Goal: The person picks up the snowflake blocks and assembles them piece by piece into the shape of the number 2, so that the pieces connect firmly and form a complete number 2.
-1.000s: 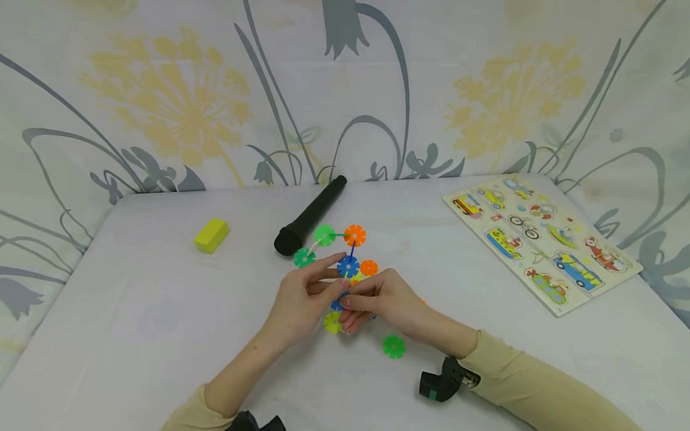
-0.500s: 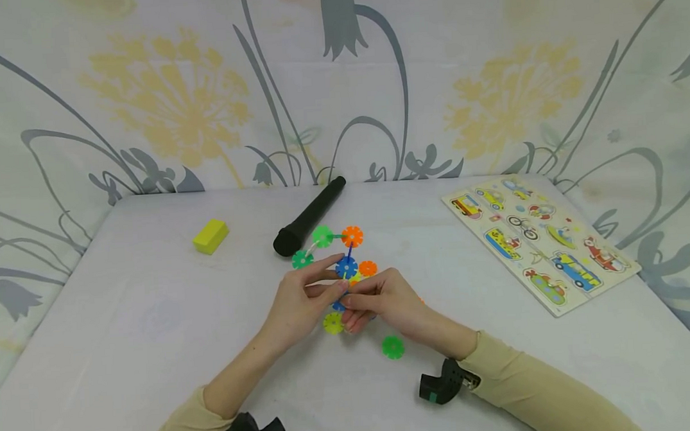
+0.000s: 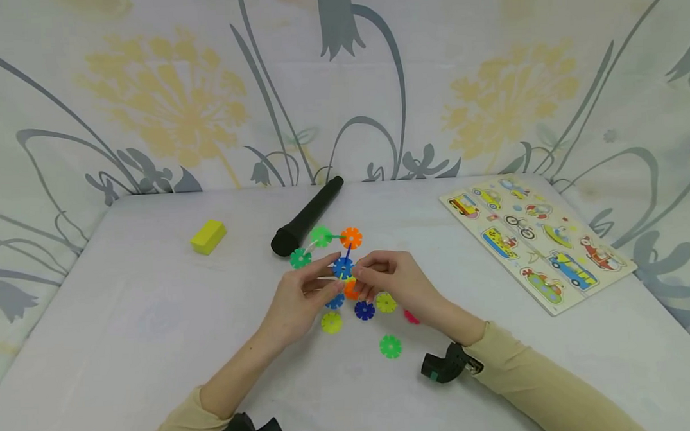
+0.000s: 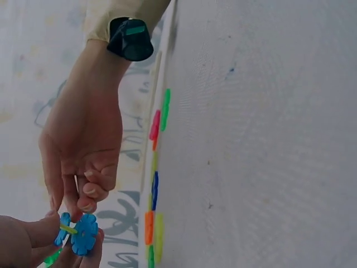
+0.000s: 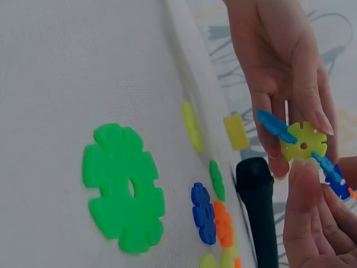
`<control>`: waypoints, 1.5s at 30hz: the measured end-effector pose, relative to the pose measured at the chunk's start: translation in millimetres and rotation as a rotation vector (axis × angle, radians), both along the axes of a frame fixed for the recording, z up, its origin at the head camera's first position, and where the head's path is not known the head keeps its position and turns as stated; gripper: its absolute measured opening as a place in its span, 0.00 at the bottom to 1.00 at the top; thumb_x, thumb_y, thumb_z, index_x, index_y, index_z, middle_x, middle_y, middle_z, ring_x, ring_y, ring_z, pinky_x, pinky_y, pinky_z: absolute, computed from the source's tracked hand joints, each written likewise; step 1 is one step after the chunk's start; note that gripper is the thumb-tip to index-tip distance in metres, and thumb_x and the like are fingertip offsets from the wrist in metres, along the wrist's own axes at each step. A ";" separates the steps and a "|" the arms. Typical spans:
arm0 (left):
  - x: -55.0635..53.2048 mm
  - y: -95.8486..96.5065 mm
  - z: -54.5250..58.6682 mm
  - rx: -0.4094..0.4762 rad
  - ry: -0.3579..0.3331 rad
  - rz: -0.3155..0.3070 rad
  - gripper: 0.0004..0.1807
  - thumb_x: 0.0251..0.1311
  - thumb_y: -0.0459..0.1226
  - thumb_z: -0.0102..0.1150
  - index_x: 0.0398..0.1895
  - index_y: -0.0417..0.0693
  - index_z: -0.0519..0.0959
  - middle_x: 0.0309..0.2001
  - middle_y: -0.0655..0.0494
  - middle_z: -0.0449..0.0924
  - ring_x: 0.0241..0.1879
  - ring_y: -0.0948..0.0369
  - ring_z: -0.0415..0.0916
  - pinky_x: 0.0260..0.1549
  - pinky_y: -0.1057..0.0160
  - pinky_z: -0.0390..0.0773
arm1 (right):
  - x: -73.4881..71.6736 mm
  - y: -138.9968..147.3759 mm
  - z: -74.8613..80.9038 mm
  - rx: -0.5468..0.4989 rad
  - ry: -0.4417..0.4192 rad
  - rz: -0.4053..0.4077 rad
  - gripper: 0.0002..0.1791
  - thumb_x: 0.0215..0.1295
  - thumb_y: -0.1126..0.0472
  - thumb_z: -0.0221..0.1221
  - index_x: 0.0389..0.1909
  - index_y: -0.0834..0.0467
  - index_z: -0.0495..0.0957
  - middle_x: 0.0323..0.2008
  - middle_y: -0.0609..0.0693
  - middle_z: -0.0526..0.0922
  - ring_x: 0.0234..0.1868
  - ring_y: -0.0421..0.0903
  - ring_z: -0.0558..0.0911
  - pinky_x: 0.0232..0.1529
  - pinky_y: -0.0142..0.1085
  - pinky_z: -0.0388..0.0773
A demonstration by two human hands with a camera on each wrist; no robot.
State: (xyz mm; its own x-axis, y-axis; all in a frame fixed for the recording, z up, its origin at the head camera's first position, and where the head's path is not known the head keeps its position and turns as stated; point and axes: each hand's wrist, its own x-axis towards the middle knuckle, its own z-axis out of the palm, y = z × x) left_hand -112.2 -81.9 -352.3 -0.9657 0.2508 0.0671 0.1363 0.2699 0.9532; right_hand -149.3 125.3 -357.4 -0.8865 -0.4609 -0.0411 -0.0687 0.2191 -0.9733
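A chain of slotted plastic snowflake discs hangs between the hands, with an orange disc [image 3: 351,238] and green discs [image 3: 321,236] at its far end. My left hand [image 3: 293,304] pinches a yellow disc [image 5: 303,140], which is slotted between two blue discs [image 4: 83,234]. At the upper blue disc [image 3: 343,267], my right hand [image 3: 402,284] has its thumb and fingertips pinching the chain close to the yellow disc. Fingers hide part of these joints. Loose discs lie beneath and near the hands: green [image 3: 390,346], dark blue [image 3: 364,310], yellow [image 3: 386,302] and pink [image 3: 412,317].
Behind the chain lies a black microphone [image 3: 307,217]. A yellow block [image 3: 208,237] sits at the back left, and a picture puzzle board [image 3: 537,242] with vehicles lies at the right. A patterned cloth [image 3: 340,113] rises behind the white table [image 3: 125,353].
My right hand has moved up and away from the lower blue disc to the upper one, uncovering several loose discs on the table. The left hand keeps its hold nearly in place.
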 end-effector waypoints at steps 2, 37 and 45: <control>-0.1 0.4 -0.6 0.009 -0.011 -0.014 0.27 0.67 0.33 0.61 0.69 0.45 0.72 0.55 0.43 0.82 0.51 0.50 0.84 0.49 0.59 0.83 | -0.9 0.8 0.3 -0.022 0.015 -0.013 0.13 0.72 0.58 0.59 0.44 0.66 0.81 0.31 0.57 0.86 0.30 0.47 0.85 0.36 0.36 0.85; -0.5 0.4 -5.3 -0.009 -0.064 -0.051 0.12 0.64 0.29 0.62 0.50 0.36 0.82 0.41 0.44 0.86 0.41 0.50 0.86 0.41 0.65 0.84 | -8.4 8.9 6.7 -0.137 -0.079 -0.042 0.12 0.73 0.64 0.57 0.45 0.72 0.78 0.32 0.56 0.84 0.30 0.43 0.84 0.38 0.33 0.84; -0.5 -2.3 -7.3 -0.024 -0.008 -0.068 0.12 0.65 0.31 0.62 0.48 0.33 0.82 0.41 0.44 0.86 0.39 0.51 0.85 0.40 0.66 0.83 | -9.1 8.5 5.5 -0.121 -0.090 -0.031 0.13 0.72 0.63 0.58 0.45 0.72 0.78 0.31 0.51 0.84 0.30 0.43 0.84 0.38 0.33 0.84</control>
